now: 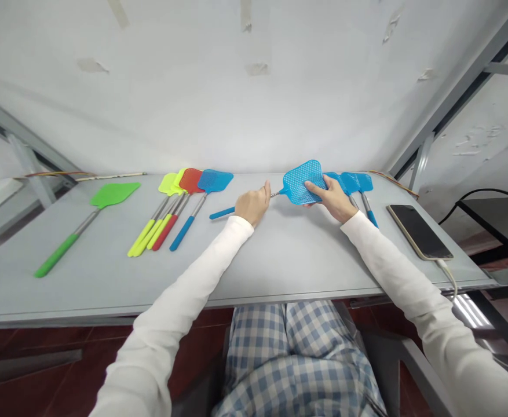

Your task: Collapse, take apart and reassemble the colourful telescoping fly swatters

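A blue fly swatter [300,184] is held above the grey table between both hands. My left hand [252,205] is closed around its metal shaft, and the blue handle sticks out to the left. At its mesh head, my right hand [334,198] pinches the right edge, thumb on the front face and fingers partly hidden behind. Beyond the right hand lie more blue fly swatters [364,184], partly covered by it. Left of my left hand, another blue fly swatter [214,180] rests beside a red one [189,180] and yellow-green ones [167,184].
A bright green fly swatter [113,194] lies apart at the left on the grey table [280,260]. On the right is a phone [419,231] with a white cable [447,272] plugged in. A white wall [254,116] stands behind the table, with metal frame bars [457,92] at the sides.
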